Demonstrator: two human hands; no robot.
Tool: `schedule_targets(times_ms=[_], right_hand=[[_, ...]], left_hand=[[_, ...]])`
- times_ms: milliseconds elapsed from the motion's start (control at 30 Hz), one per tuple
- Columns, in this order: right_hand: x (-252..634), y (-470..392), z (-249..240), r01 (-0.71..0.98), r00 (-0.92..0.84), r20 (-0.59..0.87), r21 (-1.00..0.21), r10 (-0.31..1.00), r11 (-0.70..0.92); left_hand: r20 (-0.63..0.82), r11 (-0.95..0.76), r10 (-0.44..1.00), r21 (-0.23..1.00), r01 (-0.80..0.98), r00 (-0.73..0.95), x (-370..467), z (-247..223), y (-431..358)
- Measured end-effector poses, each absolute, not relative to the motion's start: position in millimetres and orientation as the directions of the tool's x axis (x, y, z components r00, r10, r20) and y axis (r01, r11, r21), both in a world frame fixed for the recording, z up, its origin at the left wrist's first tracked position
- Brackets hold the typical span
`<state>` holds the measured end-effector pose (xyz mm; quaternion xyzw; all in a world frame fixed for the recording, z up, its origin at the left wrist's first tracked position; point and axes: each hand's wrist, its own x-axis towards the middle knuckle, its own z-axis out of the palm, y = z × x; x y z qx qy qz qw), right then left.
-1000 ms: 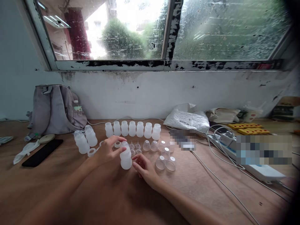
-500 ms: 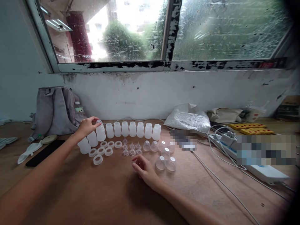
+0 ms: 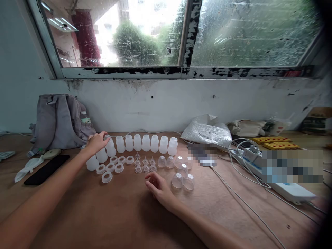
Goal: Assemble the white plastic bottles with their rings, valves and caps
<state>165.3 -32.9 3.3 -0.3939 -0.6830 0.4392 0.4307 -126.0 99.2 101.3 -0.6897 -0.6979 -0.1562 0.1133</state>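
Note:
My left hand [image 3: 97,142] reaches to the left end of a curved row of frosted white baby bottles [image 3: 129,143]. Its thumb and fingers are closed at the mouth of one upright bottle [image 3: 111,149], and part of the rim is hidden behind them. My right hand [image 3: 158,186] rests on the table with loosely curled fingers, thumb apart, nothing seen in it. Just beyond it stand several clear bottle nipples [image 3: 145,168]. Screw rings [image 3: 107,177] lie in a group to the left. Several clear dome caps [image 3: 177,181] stand to the right.
A grey backpack [image 3: 61,121], a black phone [image 3: 47,169] and a white cloth [image 3: 29,168] are at the left. On the right are a silver bag [image 3: 207,130], a power strip [image 3: 293,192], loose cables and yellow blocks [image 3: 282,146]. A wall with a window closes the back.
The view has shifted slightly. My left hand stays at the same bottle's mouth, its fingers moved a little. My right hand has hardly moved.

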Motion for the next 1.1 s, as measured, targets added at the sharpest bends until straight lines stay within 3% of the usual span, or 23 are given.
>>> schedule_targets(times_ms=[133,300,500,600,733,867,1100], right_hand=[[165,-33,3,0.177,-0.315,0.244,-0.934,0.917,0.310],[165,-30,-1,0.228,-0.272,0.308,-0.900,0.912,0.372],[173,-20,-7,0.413,-0.283,0.532,-0.683,0.798,0.602],[178,-14,-9,0.516,-0.258,0.583,-0.591,0.770,0.620],[179,-9,-11,0.568,-0.191,0.601,-0.577,0.776,0.586],[176,-6,-17,0.595,-0.199,0.558,-0.585,0.806,0.552],[177,-1,-27,0.613,-0.205,0.518,-0.593,0.831,0.521]], left_hand=[[0.370,0.026,0.929,0.008,1.000,-0.027,-121,106,96],[0.554,-0.104,0.826,-0.039,0.994,0.108,-98,95,72],[0.509,-0.249,0.827,-0.049,0.967,0.239,-56,29,25],[0.541,-0.228,0.809,-0.074,0.971,0.231,-47,7,14],[0.567,-0.204,0.790,-0.112,0.972,0.232,-51,0,13],[0.565,-0.274,0.782,-0.065,0.960,0.261,-60,-6,17],[0.522,-0.618,0.714,0.155,0.770,0.468,-52,-9,12]])
